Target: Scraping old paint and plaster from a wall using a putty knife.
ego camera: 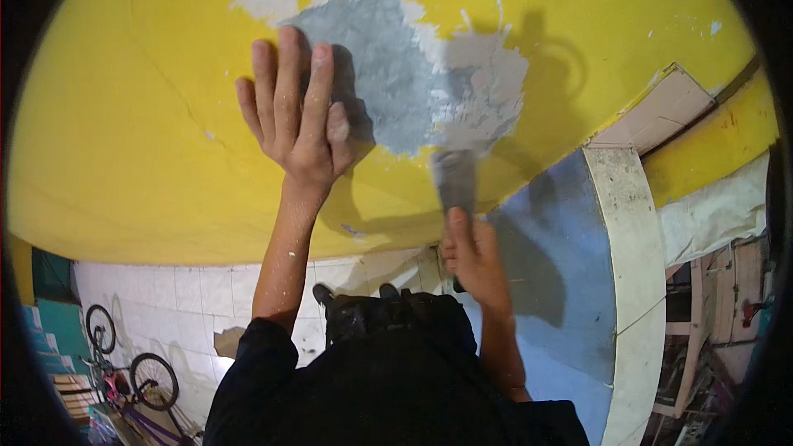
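My left hand (pixel 303 118) lies against the yellow wall (pixel 155 167) with its fingers spread, at the left edge of a bare grey patch (pixel 384 68). Pale, ragged-edged areas border this patch, and paint is gone there. In my right hand (pixel 474 254) is the handle of a scraper or putty knife (pixel 457 176), slightly blurred. Its wide blade points up toward the lower edge of the pale area (pixel 495 93) right of the grey patch; whether it touches the wall cannot be told. Small light specks dot my left forearm.
A blue wall section (pixel 557 260) and a whitish pillar edge (pixel 629 248) stand at the right, below a pale ledge (pixel 657 108). Light tiles (pixel 248 291) cover the floor. A bicycle (pixel 152 381) is at the lower left, and a brown piece (pixel 229 342) lies near my left elbow.
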